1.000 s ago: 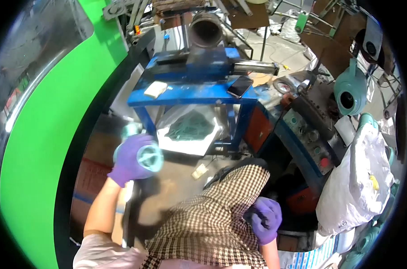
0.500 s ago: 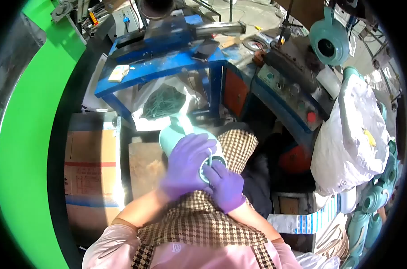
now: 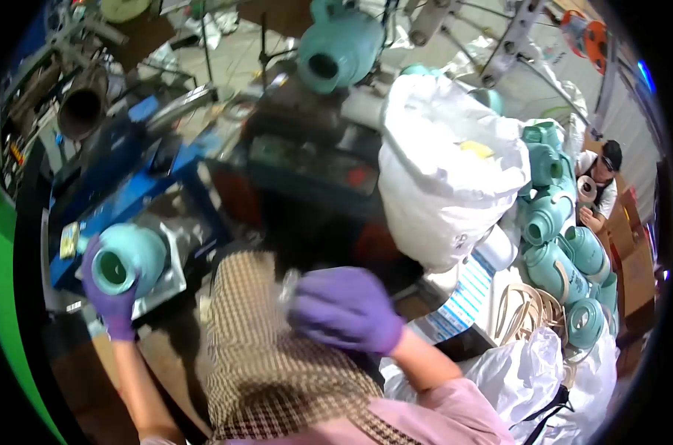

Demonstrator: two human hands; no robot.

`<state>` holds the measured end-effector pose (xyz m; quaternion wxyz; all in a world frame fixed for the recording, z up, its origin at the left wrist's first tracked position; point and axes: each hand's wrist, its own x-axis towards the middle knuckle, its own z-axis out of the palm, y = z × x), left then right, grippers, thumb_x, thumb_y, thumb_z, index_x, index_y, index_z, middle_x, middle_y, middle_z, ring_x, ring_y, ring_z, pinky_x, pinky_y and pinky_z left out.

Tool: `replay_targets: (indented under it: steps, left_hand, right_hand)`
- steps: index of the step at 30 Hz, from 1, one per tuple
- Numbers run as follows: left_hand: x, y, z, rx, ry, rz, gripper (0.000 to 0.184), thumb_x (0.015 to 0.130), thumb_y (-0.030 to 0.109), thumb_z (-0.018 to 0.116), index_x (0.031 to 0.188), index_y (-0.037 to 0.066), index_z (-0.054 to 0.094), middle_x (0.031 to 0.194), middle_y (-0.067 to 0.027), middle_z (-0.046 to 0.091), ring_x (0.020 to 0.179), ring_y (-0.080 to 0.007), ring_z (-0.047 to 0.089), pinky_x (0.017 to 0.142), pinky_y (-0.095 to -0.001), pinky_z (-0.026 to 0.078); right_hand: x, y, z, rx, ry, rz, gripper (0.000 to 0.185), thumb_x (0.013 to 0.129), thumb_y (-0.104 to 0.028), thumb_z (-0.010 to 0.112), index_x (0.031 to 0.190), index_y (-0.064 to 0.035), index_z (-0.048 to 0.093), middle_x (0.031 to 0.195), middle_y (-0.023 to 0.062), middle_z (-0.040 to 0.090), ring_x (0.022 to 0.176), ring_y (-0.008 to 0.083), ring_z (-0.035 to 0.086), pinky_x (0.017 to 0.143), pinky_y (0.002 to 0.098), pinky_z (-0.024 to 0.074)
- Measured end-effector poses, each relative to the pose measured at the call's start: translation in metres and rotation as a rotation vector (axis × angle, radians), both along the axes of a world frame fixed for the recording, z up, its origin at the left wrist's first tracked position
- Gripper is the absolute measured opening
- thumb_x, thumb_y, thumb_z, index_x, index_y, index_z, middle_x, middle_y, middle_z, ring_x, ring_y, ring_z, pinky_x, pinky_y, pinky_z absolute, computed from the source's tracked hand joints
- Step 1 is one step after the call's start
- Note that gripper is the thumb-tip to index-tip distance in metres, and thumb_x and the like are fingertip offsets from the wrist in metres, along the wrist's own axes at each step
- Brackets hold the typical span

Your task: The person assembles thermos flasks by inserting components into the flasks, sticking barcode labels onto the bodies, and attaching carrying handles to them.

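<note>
My left hand (image 3: 112, 300), in a purple glove, grips a teal plastic jug (image 3: 145, 256) at the left, its round opening tilted up at me. The fingers wrap round the side of the jug near that opening. Over my checked apron (image 3: 240, 311), my right hand (image 3: 344, 308), also gloved in purple, is closed and blurred by motion. A small pale, see-through thing (image 3: 288, 288) shows at its fingertips, too smeared to name.
A white sack (image 3: 440, 193) stands to the right, with several teal jugs (image 3: 551, 271) piled beyond it. Another teal jug (image 3: 351, 48) is at the top. A blue bench (image 3: 129, 196) is at left. A co-worker (image 3: 599, 182) is at far right.
My view has swung to the right. Both hands were together on the jug over my lap; now my left hand holds it out to the left and my right hand has come away from it.
</note>
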<state>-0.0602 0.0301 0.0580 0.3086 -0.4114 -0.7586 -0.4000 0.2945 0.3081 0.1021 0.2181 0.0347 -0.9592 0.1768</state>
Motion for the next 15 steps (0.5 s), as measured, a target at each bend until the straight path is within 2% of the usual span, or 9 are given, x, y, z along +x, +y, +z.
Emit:
replay_targets:
  steps: [1,4,5,8,10,12,13,15]
  left_hand:
    - [-0.008,-0.007,0.006,0.038,0.024,-0.049,0.072,0.067,0.013,0.088,0.132,0.003,0.058,0.145,-0.0153,0.057,0.133,-0.0318,0.055,0.114,-0.0431,0.041]
    - [-0.019,-0.016,0.002,0.108,-0.105,-0.004,0.071,0.072,0.014,0.085,0.136,0.001,0.056,0.146,-0.0153,0.056,0.134,-0.0306,0.054,0.115,-0.0414,0.039]
    - [-0.020,-0.021,-0.002,0.101,-0.105,0.017,0.073,0.073,0.015,0.086,0.139,0.001,0.055,0.147,-0.0146,0.056,0.134,-0.0301,0.053,0.115,-0.0411,0.039]
    - [-0.013,-0.025,-0.008,0.160,-0.058,-0.009,0.075,0.075,0.019,0.087,0.140,0.000,0.054,0.148,-0.0147,0.055,0.135,-0.0301,0.052,0.115,-0.0405,0.039]
    - [-0.012,-0.032,-0.015,0.164,-0.057,0.002,0.077,0.075,0.024,0.087,0.140,-0.001,0.054,0.149,-0.0162,0.054,0.135,-0.0312,0.052,0.115,-0.0415,0.039]
    - [-0.006,-0.035,-0.020,0.161,-0.048,0.015,0.078,0.076,0.028,0.086,0.140,-0.001,0.054,0.148,-0.0179,0.054,0.136,-0.0326,0.052,0.115,-0.0428,0.039]
    - [0.003,-0.035,-0.018,0.148,-0.040,0.019,0.078,0.076,0.030,0.086,0.140,-0.001,0.054,0.148,-0.0187,0.054,0.136,-0.0335,0.052,0.115,-0.0436,0.038]
    - [0.023,-0.037,-0.013,0.091,-0.022,0.040,0.080,0.077,0.035,0.085,0.140,-0.002,0.053,0.147,-0.0210,0.054,0.135,-0.0361,0.052,0.115,-0.0464,0.038]
  right_hand:
    - [0.016,0.018,0.029,0.171,-0.192,-0.163,0.033,0.092,-0.021,0.068,0.123,-0.0103,0.068,0.123,0.0144,0.069,0.111,0.0363,0.065,0.090,0.0450,0.0539]
    - [0.063,0.085,0.049,0.474,0.512,-0.612,0.024,0.082,-0.007,0.074,0.105,-0.0132,0.073,0.104,0.0059,0.074,0.094,0.0311,0.069,0.085,0.0410,0.0543]
    - [0.072,0.117,0.066,0.440,0.456,-0.715,0.025,0.081,-0.003,0.075,0.104,-0.0119,0.075,0.107,0.0074,0.074,0.097,0.0302,0.069,0.087,0.0405,0.0537]
    - [0.089,0.219,0.093,0.390,0.258,-0.785,0.027,0.088,-0.012,0.071,0.114,-0.0132,0.074,0.108,0.0119,0.071,0.100,0.0329,0.068,0.088,0.0427,0.0531]
    - [0.096,0.293,0.084,0.369,-0.071,-0.950,0.034,0.089,-0.017,0.070,0.122,-0.0176,0.071,0.107,0.0128,0.068,0.104,0.0344,0.067,0.090,0.0439,0.0530]
    - [0.097,0.339,0.072,0.579,-0.315,-0.976,0.039,0.089,-0.024,0.070,0.127,-0.0191,0.068,0.108,0.0121,0.066,0.108,0.0361,0.066,0.093,0.0450,0.0530]
    - [0.097,0.355,0.068,0.636,-0.506,-1.016,0.037,0.088,-0.028,0.069,0.124,-0.0199,0.068,0.110,0.0133,0.067,0.109,0.0386,0.066,0.095,0.0464,0.0531]
    - [0.090,0.385,0.062,0.345,-0.431,-1.256,0.034,0.087,-0.028,0.068,0.120,-0.0208,0.068,0.111,0.0152,0.067,0.108,0.0393,0.066,0.094,0.0473,0.0532]
